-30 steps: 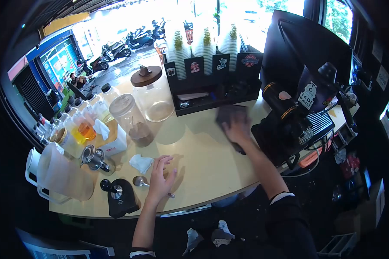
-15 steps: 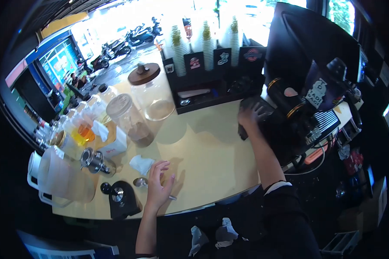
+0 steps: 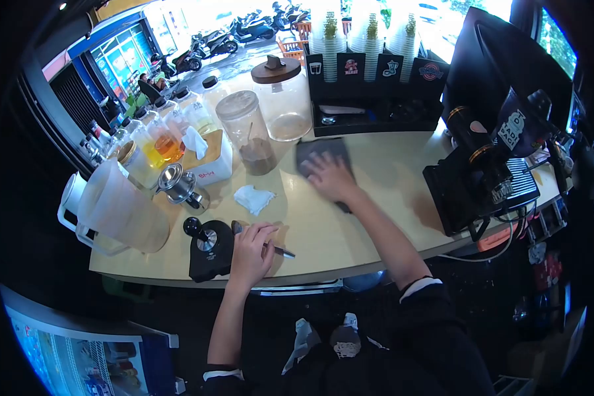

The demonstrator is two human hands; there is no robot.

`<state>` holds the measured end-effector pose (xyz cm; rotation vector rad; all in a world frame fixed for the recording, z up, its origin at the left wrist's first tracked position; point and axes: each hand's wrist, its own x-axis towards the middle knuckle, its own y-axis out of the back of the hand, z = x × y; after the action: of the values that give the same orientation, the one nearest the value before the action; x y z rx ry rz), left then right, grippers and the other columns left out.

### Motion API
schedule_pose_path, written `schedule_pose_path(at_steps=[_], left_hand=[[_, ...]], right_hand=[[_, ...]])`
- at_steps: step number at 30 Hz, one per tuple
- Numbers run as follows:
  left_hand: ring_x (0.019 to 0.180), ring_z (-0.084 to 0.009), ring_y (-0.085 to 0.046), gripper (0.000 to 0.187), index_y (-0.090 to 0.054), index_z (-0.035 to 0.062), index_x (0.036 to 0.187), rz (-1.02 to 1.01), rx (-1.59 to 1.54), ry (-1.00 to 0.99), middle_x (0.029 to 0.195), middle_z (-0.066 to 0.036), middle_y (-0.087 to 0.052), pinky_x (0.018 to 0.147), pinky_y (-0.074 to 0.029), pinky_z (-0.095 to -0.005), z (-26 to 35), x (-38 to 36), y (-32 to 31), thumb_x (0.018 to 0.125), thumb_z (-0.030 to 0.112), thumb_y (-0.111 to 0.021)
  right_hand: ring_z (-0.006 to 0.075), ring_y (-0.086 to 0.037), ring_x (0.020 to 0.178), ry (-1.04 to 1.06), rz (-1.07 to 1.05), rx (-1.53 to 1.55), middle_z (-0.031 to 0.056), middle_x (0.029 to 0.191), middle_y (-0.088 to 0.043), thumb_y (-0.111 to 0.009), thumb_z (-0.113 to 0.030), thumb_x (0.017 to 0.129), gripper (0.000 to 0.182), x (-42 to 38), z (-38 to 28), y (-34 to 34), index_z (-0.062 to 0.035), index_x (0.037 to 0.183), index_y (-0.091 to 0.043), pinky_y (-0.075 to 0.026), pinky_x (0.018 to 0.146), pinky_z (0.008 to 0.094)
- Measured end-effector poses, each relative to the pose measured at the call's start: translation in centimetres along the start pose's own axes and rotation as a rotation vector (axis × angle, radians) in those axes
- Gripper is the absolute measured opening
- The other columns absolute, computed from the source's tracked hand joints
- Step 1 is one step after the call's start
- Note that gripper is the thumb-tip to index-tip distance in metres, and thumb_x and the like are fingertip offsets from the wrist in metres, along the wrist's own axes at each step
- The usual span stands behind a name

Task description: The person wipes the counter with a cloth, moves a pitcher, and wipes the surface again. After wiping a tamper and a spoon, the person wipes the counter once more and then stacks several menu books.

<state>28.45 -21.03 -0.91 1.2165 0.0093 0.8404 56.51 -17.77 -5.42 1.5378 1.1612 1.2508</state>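
My right hand (image 3: 330,175) lies flat with spread fingers on a dark grey cloth (image 3: 320,150), pressing it against the counter; motion blurs the fingers a little. Near the front edge my left hand (image 3: 252,251) has its fingers curled around a metal spoon (image 3: 285,251). The spoon's handle end sticks out on the right, and most of its bowl is hidden. Just left of that hand is a black tamping stand with a tamper (image 3: 208,245). A crumpled white tissue (image 3: 253,199) lies beyond the left hand.
Jars, syrup bottles, a tissue box (image 3: 212,168), a metal drip filter (image 3: 178,185) and a large plastic pitcher (image 3: 122,211) crowd the left side. A black cup holder (image 3: 376,119) stands at the back. On the right sits a coffee grinder (image 3: 465,178).
My right hand has slid the cloth leftward from beside the grinder to near the jars. My left hand's fingers have curled in over the spoon. The view has shifted.
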Motion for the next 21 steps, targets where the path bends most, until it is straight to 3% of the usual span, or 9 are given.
schedule_pose_path(at_steps=[3, 6, 8, 10, 11, 13, 15, 17, 21], left_hand=[[0.096, -0.0253, -0.051, 0.028, -0.057, 0.0072, 0.102, 0.058, -0.007, -0.019, 0.103, -0.007, -0.055, 0.082, -0.038, -0.0367, -0.1, -0.4, -0.2, 0.073, 0.007, -0.058], [0.098, -0.0233, -0.051, 0.028, -0.059, 0.0093, 0.101, 0.041, 0.043, -0.017, 0.104, -0.005, -0.056, 0.082, -0.037, -0.0357, 0.2, -1.0, 0.3, 0.073, 0.007, -0.058], [0.098, -0.0228, -0.051, 0.028, -0.060, 0.0100, 0.100, -0.001, 0.125, -0.048, 0.104, -0.004, -0.056, 0.082, -0.037, -0.0355, -0.1, -1.6, 0.5, 0.072, 0.007, -0.058], [0.098, -0.0207, -0.051, 0.023, -0.063, 0.0114, 0.094, -0.045, 0.201, -0.076, 0.102, -0.002, -0.057, 0.082, -0.037, -0.0354, -0.7, -1.8, 0.2, 0.072, 0.006, -0.057], [0.098, -0.0207, -0.051, 0.023, -0.063, 0.0114, 0.094, -0.035, 0.206, -0.067, 0.102, -0.002, -0.057, 0.082, -0.037, -0.0354, -1.1, -1.8, 0.0, 0.072, 0.006, -0.057], [0.097, -0.0189, -0.051, 0.017, -0.064, 0.0113, 0.088, -0.075, 0.225, -0.064, 0.098, 0.000, -0.058, 0.081, -0.037, -0.0354, -1.5, -1.7, 0.0, 0.074, 0.006, -0.056], [0.095, -0.0176, -0.052, 0.013, -0.065, 0.0114, 0.082, -0.032, 0.249, -0.079, 0.094, 0.001, -0.059, 0.079, -0.037, -0.0349, -1.8, -1.8, 0.0, 0.074, 0.007, -0.055], [0.095, -0.0179, -0.052, 0.013, -0.064, 0.0103, 0.083, -0.058, 0.306, -0.129, 0.092, 0.000, -0.059, 0.077, -0.037, -0.0339, -2.1, -1.8, 0.2, 0.073, 0.005, -0.058], [0.093, -0.0184, -0.053, 0.011, -0.064, 0.0100, 0.081, -0.056, 0.298, -0.134, 0.091, 0.000, -0.059, 0.076, -0.037, -0.0343, -2.3, -1.8, 0.6, 0.073, 0.005, -0.057]], right_hand=[[0.0292, -0.022, 0.132, 0.432, -0.106, 0.076, 0.0080, 0.143, -0.027, -0.036, -0.037, 0.091, 0.043, -5.6, -4.1, 1.1, -0.0228, 0.131, -0.039, -0.014, 0.107, 0.0514], [0.0289, -0.022, 0.132, 0.470, -0.175, 0.143, 0.0081, 0.142, -0.028, -0.039, -0.035, 0.090, 0.044, -10.6, -2.8, 3.4, -0.0212, 0.131, -0.039, -0.015, 0.106, 0.0509], [0.0288, -0.022, 0.132, 0.358, -0.093, 0.073, 0.0080, 0.142, -0.029, -0.040, -0.034, 0.090, 0.045, -11.9, 1.2, 4.0, -0.0200, 0.132, -0.038, -0.016, 0.106, 0.0505], [0.0298, -0.021, 0.133, 0.046, -0.080, -0.007, 0.0077, 0.143, -0.026, -0.037, -0.033, 0.090, 0.045, -13.0, 4.3, 5.6, -0.0197, 0.133, -0.036, -0.015, 0.106, 0.0510], [0.0298, -0.021, 0.133, 0.060, -0.078, -0.010, 0.0077, 0.143, -0.026, -0.037, -0.033, 0.090, 0.045, -13.1, 4.6, 5.4, -0.0197, 0.133, -0.036, -0.015, 0.106, 0.0510], [0.0297, -0.019, 0.134, -0.153, -0.076, -0.064, 0.0077, 0.145, -0.022, -0.035, -0.034, 0.091, 0.047, -13.2, 4.1, 5.4, -0.0201, 0.135, -0.034, -0.013, 0.106, 0.0515], [0.0293, -0.016, 0.134, -0.111, -0.092, -0.064, 0.0064, 0.145, -0.021, -0.034, -0.036, 0.091, 0.047, -12.0, 1.8, 4.3, -0.0219, 0.136, -0.032, -0.012, 0.107, 0.0519], [0.0286, -0.017, 0.134, 0.129, -0.144, 0.021, 0.0047, 0.145, -0.023, -0.035, -0.036, 0.091, 0.046, -10.3, -1.5, 3.4, -0.0233, 0.135, -0.035, -0.012, 0.107, 0.0518], [0.0278, -0.022, 0.133, 0.400, -0.088, 0.055, 0.0039, 0.142, -0.029, -0.036, -0.036, 0.090, 0.041, -7.4, -7.5, 1.1, -0.0254, 0.130, -0.043, -0.013, 0.107, 0.0514]])
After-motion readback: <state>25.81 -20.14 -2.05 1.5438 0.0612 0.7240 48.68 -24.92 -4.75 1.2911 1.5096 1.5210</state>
